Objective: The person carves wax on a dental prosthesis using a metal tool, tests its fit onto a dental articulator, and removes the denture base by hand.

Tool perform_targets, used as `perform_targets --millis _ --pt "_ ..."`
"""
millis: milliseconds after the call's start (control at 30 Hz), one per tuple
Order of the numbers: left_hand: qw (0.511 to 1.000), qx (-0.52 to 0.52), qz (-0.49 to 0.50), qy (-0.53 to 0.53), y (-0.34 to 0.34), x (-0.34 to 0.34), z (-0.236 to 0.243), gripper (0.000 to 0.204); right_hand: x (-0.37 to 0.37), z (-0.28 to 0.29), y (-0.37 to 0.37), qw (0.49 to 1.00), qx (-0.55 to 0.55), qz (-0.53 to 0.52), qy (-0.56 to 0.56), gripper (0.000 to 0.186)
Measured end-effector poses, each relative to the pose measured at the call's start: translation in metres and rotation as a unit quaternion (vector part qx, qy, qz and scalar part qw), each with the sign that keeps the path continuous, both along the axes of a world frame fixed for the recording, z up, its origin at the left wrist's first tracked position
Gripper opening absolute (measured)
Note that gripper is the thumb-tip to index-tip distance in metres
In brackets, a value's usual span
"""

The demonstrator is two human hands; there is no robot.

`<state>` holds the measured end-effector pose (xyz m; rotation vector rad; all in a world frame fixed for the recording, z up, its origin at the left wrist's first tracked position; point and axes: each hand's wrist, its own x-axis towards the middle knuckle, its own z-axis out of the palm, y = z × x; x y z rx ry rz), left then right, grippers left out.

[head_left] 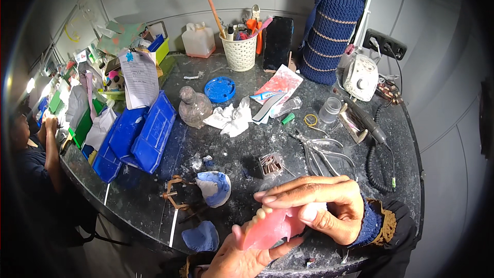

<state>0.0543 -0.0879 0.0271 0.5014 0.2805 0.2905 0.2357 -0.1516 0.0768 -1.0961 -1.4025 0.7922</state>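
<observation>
Over the near edge of the workbench I hold a pink denture base [270, 230] with a few cream teeth along its upper left edge. My left hand [234, 260] grips it from below, the thumb at its left end. From the right, my right hand [329, 208] is closed over it, fingers across the top and thumb against the pink surface. Part of the denture is hidden by my fingers. Left of my hands lie a white and blue dental cast [213, 188], a darker blue cast piece [200, 236] and a brass-coloured articulator frame [175, 193].
Metal pliers [324, 152] and a small clear box [270, 165] lie beyond my hands. A handpiece [366, 122] with coiled cord is at the right. Blue trays [153, 134], crumpled tissue [232, 117] and a knitted-cover bottle [329, 33] stand farther back. Another person [33, 149] sits at far left.
</observation>
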Motion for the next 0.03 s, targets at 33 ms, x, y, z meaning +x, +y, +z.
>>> perform_targets --millis 33 --pt "1.0 0.0 0.0 0.0 -0.0001 0.0 -0.0001 0.074 0.0 0.0001 -0.0002 1.0 -0.001 0.0 0.0 0.036"
